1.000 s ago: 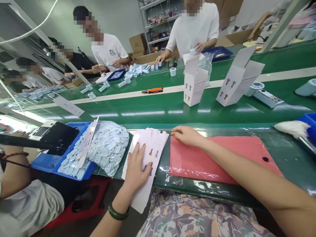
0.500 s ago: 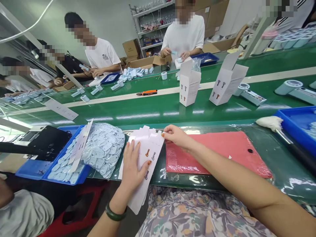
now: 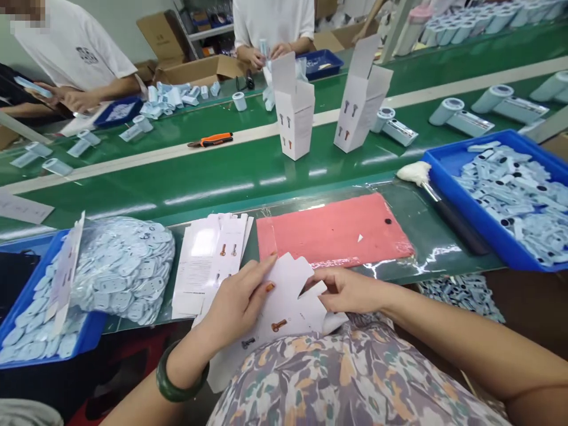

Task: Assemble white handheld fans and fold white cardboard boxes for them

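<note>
Close to my body, a flat white printed carton (image 3: 288, 307) is held between both hands, its flaps partly spread and its lower edge against my patterned clothing. My left hand (image 3: 239, 302) grips its left side, thumb on the printed face. On the right, my right hand (image 3: 350, 290) has its fingers at the flaps, the fingertips partly hidden behind the card. Left of the carton, a stack of flat white cartons (image 3: 195, 266) lies on the table edge. Beyond my hands is a red pad (image 3: 328, 228) with a small white scrap on it.
Two upright white boxes (image 3: 295, 124) with raised lids stand on the green conveyor belt (image 3: 213, 183), near orange-handled pliers (image 3: 210, 140) and pale blue devices (image 3: 461, 118). A bag of pale blue parts (image 3: 128, 260) lies left; a blue tray (image 3: 492, 231) and a brush (image 3: 448, 207) lie right. Co-workers sit opposite.
One carton has come off the stack and moved toward my body, between both hands. Its flaps are now spread. The view has shifted right and down, showing more of the right tray.
</note>
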A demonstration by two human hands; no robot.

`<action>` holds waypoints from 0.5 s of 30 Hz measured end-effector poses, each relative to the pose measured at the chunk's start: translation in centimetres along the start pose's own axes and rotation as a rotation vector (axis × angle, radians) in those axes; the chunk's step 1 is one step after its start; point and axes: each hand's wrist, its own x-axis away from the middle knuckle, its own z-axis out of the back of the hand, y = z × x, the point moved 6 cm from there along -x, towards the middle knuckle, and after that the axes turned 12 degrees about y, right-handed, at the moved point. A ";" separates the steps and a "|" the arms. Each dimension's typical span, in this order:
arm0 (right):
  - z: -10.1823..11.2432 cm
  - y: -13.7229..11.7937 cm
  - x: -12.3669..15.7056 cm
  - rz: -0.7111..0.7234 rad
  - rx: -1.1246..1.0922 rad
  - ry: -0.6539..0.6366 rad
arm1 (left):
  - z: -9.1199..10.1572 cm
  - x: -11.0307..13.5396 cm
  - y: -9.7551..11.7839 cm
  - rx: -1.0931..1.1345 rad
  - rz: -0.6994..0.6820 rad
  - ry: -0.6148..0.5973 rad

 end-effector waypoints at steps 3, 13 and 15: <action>-0.1 1.2 0.5 -0.006 0.067 0.071 | -2.0 -0.5 1.7 0.118 0.002 -0.265; 1.4 1.8 1.3 -0.190 -0.274 0.449 | -2.7 0.3 3.6 -0.014 0.163 -0.529; 2.0 -1.1 1.7 0.051 -0.369 0.534 | -1.2 -0.6 3.5 -0.069 0.153 -0.420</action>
